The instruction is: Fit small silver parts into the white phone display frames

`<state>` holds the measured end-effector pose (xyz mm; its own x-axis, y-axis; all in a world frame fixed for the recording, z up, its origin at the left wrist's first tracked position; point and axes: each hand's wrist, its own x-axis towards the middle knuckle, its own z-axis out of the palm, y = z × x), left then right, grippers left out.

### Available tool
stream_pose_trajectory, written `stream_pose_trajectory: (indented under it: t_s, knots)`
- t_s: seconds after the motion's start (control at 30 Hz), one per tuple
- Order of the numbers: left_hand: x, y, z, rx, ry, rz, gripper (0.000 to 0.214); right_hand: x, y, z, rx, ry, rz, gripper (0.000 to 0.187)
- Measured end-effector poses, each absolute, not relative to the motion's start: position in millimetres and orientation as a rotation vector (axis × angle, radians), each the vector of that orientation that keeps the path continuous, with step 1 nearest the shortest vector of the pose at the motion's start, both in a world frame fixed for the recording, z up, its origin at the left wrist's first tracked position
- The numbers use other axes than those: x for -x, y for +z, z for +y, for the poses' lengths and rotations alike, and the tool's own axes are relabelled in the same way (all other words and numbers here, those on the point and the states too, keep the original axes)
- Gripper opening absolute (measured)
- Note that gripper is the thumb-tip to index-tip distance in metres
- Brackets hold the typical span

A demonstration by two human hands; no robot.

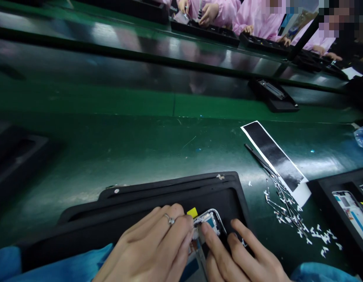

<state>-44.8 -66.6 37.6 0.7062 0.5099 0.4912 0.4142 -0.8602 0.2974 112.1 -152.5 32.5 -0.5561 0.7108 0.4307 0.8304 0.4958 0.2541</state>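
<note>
A phone frame (215,213) with a silver rim and exposed inner parts lies in a black foam tray (187,199). My left hand (158,243) wears a ring and has its fingers curled together over the phone's left edge; its thumb is hidden. A yellow tab (192,212) sticks up beside those fingertips. One fingertip of my right hand (237,254) rests on the inside of the phone near its top, while other fingers spread past the right rim. By them is a small white piece (244,243).
Right of the tray lie a black strip on white backing (275,156), a pile of thin dark strips (284,196) and loose white bits (325,237). Another tray holds phone parts (353,215). A dark tray (17,152) sits left. Across the bench, people in pink sleeves (257,19) work.
</note>
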Motion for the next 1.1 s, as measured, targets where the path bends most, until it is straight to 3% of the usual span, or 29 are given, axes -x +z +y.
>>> stream_pose_trajectory:
  t_s: [0.63,0.8,1.1]
  knots:
    - [43.3,39.4,-67.2,-2.856,0.878,0.801,0.025,-107.0,34.1,-145.3,1.301,-0.658,-2.408,0.03]
    - [38.7,44.5,-64.7,-2.896,0.939,0.796,0.027,-102.6,39.1,-140.1,1.333,-0.691,-2.303,0.036]
    - [46.0,28.4,-75.5,-2.808,0.842,0.938,0.039,-104.7,36.7,-139.9,1.306,-0.463,-2.29,0.027]
